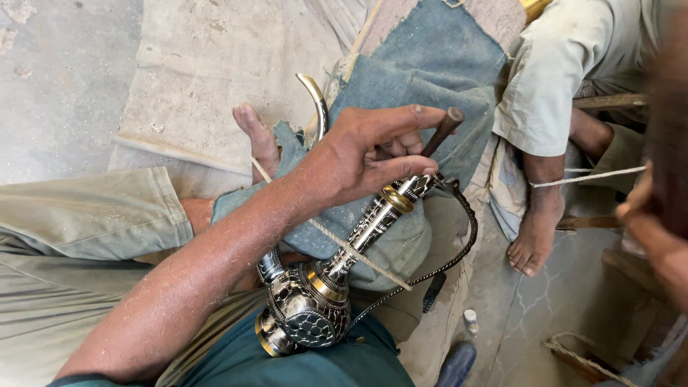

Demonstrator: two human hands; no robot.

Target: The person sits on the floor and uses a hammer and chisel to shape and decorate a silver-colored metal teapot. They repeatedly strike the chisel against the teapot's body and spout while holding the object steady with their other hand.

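Head view: the person's left hand (362, 154) is closed around the top of the ornate silver-and-brass long-necked metal ewer (315, 301), which lies tilted across the lap on a worn blue denim cloth (423, 86), with a dark rusty iron rod (442, 130) pinned under the fingers at the neck's mouth. A taut pale twisted cord (358, 254) crosses the neck. The right hand (656, 236), blurred at the frame edge, has a grip I cannot tell; judged from this, hold rod and neck firmly in line so neither slips.
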